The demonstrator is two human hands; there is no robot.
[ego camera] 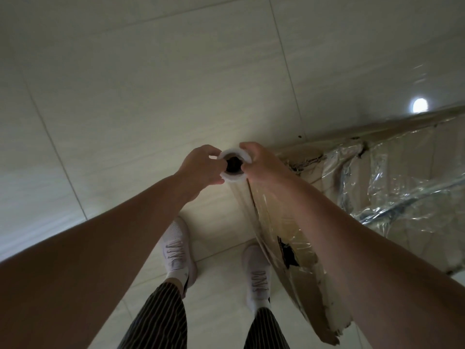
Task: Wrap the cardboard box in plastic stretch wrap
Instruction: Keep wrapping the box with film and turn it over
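Head view, looking straight down. Roll of stretch wrap (pixel 232 178) stands upright in front of the body, its open top end facing the camera, dark hollow core visible. Left hand (pixel 201 165) grips the roll's top rim from the left, fingers curled around the edge. Right hand (pixel 261 165) grips the same rim from the right, fingers curled likewise; whether either thumb reaches into the core cannot be told. The roll sits right against the near corner of the cardboard box (pixel 302 293), which stands on the floor (pixel 151 84) to the person's right. Box is worn: torn lower edge, a dark hole in the near side. Clear film (pixel 392 195) already lies over the box top and side, crinkled and bunched in places, and a sheet runs from the roll down the near face. White shoes (pixel 177 250) and striped trousers (pixel 161 318) below, just beside the box. Pale tiled floor, with a round glare spot (pixel 419 105) at upper right.
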